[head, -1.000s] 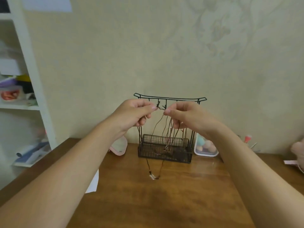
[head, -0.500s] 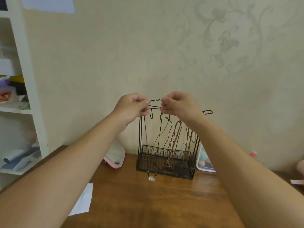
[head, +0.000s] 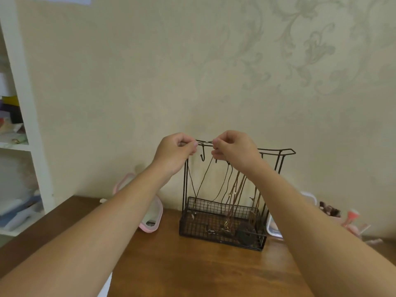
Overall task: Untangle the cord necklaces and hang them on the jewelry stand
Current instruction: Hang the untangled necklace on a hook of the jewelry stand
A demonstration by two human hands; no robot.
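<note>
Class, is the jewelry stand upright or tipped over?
Upright: the jewelry stand rests on its mesh base, posts vertical.

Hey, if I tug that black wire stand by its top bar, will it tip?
Probably light: the stand is thin open wire. It's tall over a narrow basket, so a top pull could tip it. Pendants lying in the basket may steady it slightly.
</note>
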